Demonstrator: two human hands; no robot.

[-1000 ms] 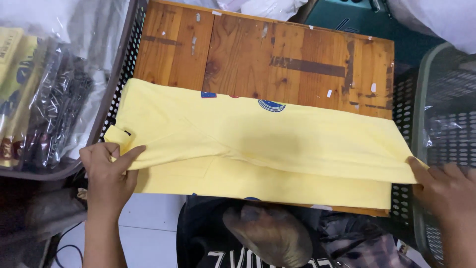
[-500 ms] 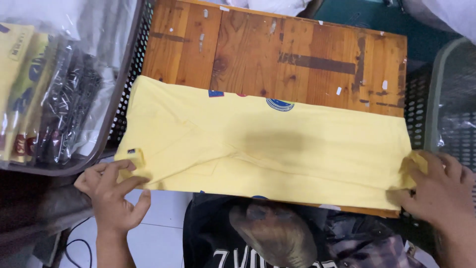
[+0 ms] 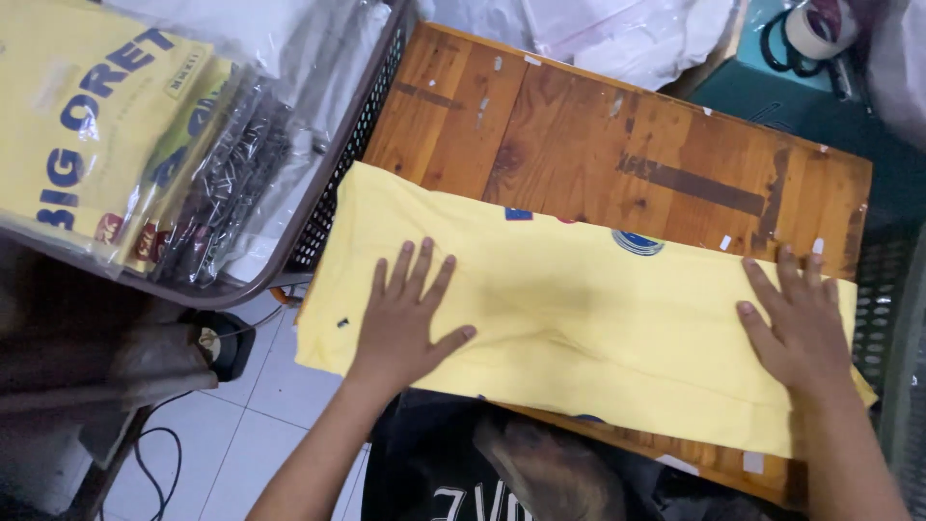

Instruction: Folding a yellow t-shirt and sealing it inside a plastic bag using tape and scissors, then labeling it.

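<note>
While the wooden counter (image 3: 617,145) carries it, the folded yellow shirt (image 3: 579,318) lies flat along the near edge. Both my left hand (image 3: 405,323) and right hand (image 3: 796,323) press on it, fingers released and spread, grasping nothing.

From my remote seat I look down on a wooden worktop (image 3: 617,145), its varnished brown boards scuffed, with a dark strip across the grain and small pale scraps stuck on. To its left stands a dark mesh basket (image 3: 338,183) packed with clear plastic bags (image 3: 145,164) of folded yellow and dark cloth. Below it I see a pale tiled floor (image 3: 241,425) with a black cable (image 3: 154,463) looping over it. A grey perforated crate (image 3: 883,318) sits at the right edge. Light is soft and even.
</note>
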